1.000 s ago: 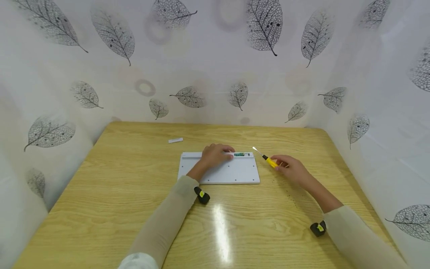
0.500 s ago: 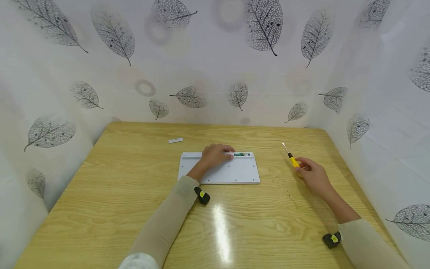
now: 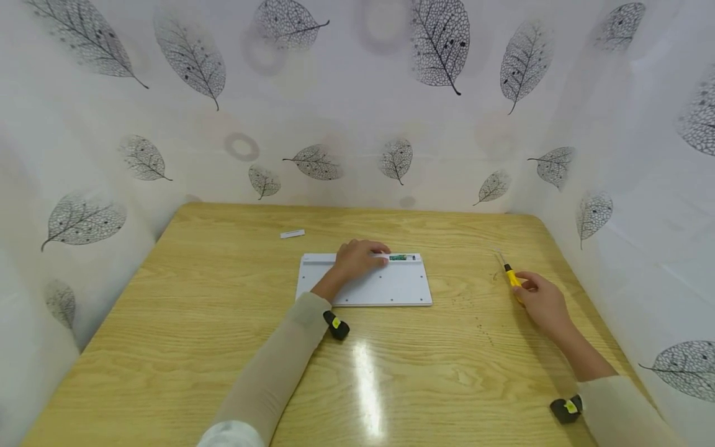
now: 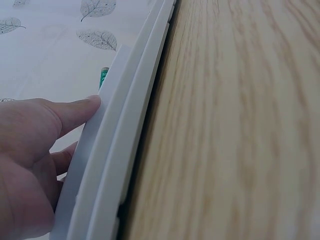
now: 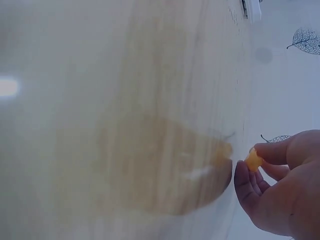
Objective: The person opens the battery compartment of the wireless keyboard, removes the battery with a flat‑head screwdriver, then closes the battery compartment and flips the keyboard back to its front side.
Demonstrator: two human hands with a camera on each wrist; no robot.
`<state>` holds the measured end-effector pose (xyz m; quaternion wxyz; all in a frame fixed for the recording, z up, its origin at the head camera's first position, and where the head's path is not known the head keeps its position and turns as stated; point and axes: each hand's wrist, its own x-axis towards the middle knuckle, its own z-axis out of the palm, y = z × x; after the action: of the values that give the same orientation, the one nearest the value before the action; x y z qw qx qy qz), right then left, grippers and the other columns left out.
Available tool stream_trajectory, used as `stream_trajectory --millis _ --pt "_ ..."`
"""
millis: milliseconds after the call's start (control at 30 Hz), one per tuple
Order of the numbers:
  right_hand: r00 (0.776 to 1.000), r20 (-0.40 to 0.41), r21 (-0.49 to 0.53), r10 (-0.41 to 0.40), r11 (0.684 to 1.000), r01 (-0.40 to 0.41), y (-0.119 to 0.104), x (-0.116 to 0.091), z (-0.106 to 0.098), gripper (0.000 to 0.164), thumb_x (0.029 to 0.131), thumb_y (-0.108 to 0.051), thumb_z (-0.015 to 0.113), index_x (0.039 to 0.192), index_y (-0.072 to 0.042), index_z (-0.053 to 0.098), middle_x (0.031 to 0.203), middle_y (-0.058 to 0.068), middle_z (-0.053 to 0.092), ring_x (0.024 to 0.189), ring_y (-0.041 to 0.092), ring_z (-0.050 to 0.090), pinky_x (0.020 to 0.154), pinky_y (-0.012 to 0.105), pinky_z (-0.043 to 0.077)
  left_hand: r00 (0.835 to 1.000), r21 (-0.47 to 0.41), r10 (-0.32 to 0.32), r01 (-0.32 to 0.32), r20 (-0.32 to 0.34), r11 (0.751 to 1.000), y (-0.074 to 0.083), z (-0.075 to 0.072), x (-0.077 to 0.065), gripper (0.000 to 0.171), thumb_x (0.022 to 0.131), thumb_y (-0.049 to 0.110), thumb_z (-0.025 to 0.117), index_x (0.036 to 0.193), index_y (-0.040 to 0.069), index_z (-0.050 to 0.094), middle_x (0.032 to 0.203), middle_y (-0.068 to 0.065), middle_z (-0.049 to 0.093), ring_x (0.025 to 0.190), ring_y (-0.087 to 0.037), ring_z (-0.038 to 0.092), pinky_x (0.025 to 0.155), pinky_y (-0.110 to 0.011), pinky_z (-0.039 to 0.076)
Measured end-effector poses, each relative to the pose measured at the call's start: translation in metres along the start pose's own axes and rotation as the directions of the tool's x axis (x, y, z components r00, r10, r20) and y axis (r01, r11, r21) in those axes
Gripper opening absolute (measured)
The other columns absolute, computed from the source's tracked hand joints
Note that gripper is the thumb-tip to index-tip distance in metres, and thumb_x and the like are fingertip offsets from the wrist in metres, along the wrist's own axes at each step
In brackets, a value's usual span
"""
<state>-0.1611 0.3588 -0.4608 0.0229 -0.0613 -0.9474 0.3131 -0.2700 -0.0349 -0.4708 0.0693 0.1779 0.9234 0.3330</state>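
Observation:
A white keyboard [image 3: 399,284] lies underside up on the table, small screws along its back. Along its far edge runs a raised ridge with an uncovered slot, where a green battery [image 3: 398,257] shows; the battery's end also peeks out in the left wrist view. My left hand [image 3: 356,257] grips this ridge, thumb [image 4: 82,112] on the near side and fingers over the far side. Right of the keyboard, my right hand [image 3: 542,301] holds a yellow-handled screwdriver [image 3: 512,279], metal shaft pointing away. In the right wrist view only its handle end [image 5: 253,161] shows between thumb and fingers.
A small white strip [image 3: 292,234] lies on the wooden table [image 3: 223,310] behind the keyboard's left end. Dark specks [image 3: 483,329] are scattered right of the keyboard. A leaf-patterned curtain [image 3: 346,112] surrounds the table's back and sides.
My right hand has moved right and nearer to me, carrying the screwdriver away from the keyboard. The screwdriver's tip now points more straight ahead. The left hand and the keyboard stay put.

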Motion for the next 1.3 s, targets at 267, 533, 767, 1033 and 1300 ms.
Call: stream_trajectory --millis 267,533,767,1033,1300 --pt "1.0 -0.021 -0.053 -0.003 0.999 0.002 0.009 0.0 -0.002 0.044 0.1 -0.018 0.06 0.134 0.009 0.055 0.107 0.027 0.064 0.092 0.037 0.061 0.067 0.03 0.044 1.0 0.002 -0.007 0.007 0.008 1.0 0.0 0.0 0.0 0.028 0.096 0.038 0.067 0.123 0.031 0.072 0.124 0.007 0.071 0.116 -0.019 0.057 0.102 -0.045 0.034" --pt "1.0 0.012 -0.119 0.006 0.993 -0.004 0.012 0.004 -0.002 0.045 0.097 -0.017 0.06 0.132 0.011 0.055 0.105 0.028 0.064 0.087 0.036 0.061 0.064 0.031 0.043 1.0 -0.013 -0.02 0.02 0.006 1.0 0.002 0.001 -0.001 0.027 0.096 0.037 0.068 0.123 0.03 0.072 0.124 0.007 0.071 0.116 -0.02 0.057 0.104 -0.046 0.033" --pt "0.997 0.072 -0.155 0.036 0.988 -0.025 0.011 0.004 -0.005 0.051 0.097 -0.021 0.058 0.136 0.012 0.05 0.112 0.032 0.062 0.088 0.038 0.061 0.064 0.034 0.045 1.0 -0.015 -0.02 0.02 0.004 1.0 0.003 0.001 -0.001 0.026 0.096 0.037 0.068 0.121 0.03 0.073 0.123 0.007 0.071 0.116 -0.019 0.057 0.103 -0.045 0.033" --pt "0.993 0.111 -0.141 0.044 0.99 -0.028 0.01 0.003 -0.008 0.057 0.101 -0.031 0.055 0.138 0.011 0.048 0.114 0.033 0.062 0.091 0.038 0.063 0.067 0.038 0.05 1.0 -0.015 -0.01 0.01 0.004 1.0 0.002 0.001 0.0 0.026 0.096 0.036 0.068 0.121 0.03 0.073 0.123 0.006 0.071 0.115 -0.019 0.058 0.102 -0.045 0.034" --pt "0.997 0.081 -0.153 0.003 0.988 0.01 0.001 0.007 -0.013 0.059 0.105 -0.036 0.048 0.14 0.011 0.048 0.115 0.03 0.062 0.091 0.037 0.063 0.066 0.041 0.049 1.0 -0.009 -0.003 0.003 0.0 1.0 0.001 0.0 0.0 0.026 0.096 0.036 0.068 0.121 0.03 0.073 0.125 0.006 0.071 0.116 -0.019 0.059 0.101 -0.045 0.034"
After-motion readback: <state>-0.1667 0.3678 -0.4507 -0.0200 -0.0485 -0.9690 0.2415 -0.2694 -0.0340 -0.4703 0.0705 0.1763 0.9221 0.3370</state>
